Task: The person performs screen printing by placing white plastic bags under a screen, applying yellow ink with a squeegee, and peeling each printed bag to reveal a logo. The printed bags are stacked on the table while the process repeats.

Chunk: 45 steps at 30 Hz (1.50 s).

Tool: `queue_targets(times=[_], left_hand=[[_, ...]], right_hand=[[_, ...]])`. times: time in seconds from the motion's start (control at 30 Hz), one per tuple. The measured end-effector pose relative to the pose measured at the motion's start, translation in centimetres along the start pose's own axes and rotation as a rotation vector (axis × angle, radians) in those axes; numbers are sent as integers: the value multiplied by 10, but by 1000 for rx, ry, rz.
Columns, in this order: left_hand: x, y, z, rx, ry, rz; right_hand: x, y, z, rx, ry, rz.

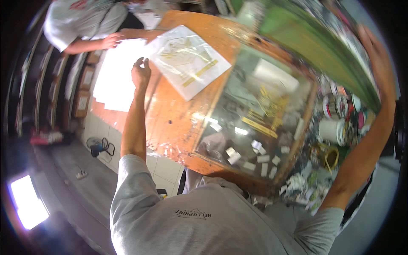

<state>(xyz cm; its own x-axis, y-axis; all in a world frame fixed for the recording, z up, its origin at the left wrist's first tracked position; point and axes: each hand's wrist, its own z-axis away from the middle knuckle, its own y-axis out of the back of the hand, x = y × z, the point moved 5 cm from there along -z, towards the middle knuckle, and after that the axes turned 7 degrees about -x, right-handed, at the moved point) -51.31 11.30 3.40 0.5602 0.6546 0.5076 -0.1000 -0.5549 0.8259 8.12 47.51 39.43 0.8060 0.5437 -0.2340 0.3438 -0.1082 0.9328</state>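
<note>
My left hand point(141, 73) is over the table's left part, thumb and fingertips apart, nothing visible between them. It is just beside the left corner of a white sheet point(204, 53) with a yellow print and a glossy surface. My right arm reaches up the right side. My right hand point(376, 53) is on the outer edge of a tilted green screen-printing frame point(314, 42), fingers along its rim. Below the frame lies a framed glass board point(229, 100) with yellow print marks and several small white pieces point(233, 157) on it.
Bright white sheets point(114, 78) are stacked at the wooden table's point(163, 123) left edge. A co-worker point(87, 23) sits behind them, a hand on the paper. Tubs point(331, 129), a tape roll point(330, 158) and crumpled scraps point(297, 182) crowd the right. Shelves point(55, 85) line the left.
</note>
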Motion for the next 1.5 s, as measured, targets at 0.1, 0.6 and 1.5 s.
queue_targets(times=[0.1,0.6,1.5], left_hand=[[-68,16,-17,5,52,69],[-299,49,-173,-99,372,-228],[-110,4,40,-130,241,-134]], right_hand=[[34,0,13,1,-28,-76],[142,19,49,-6,-270,-157],[43,-14,87,-165,-137,-348]])
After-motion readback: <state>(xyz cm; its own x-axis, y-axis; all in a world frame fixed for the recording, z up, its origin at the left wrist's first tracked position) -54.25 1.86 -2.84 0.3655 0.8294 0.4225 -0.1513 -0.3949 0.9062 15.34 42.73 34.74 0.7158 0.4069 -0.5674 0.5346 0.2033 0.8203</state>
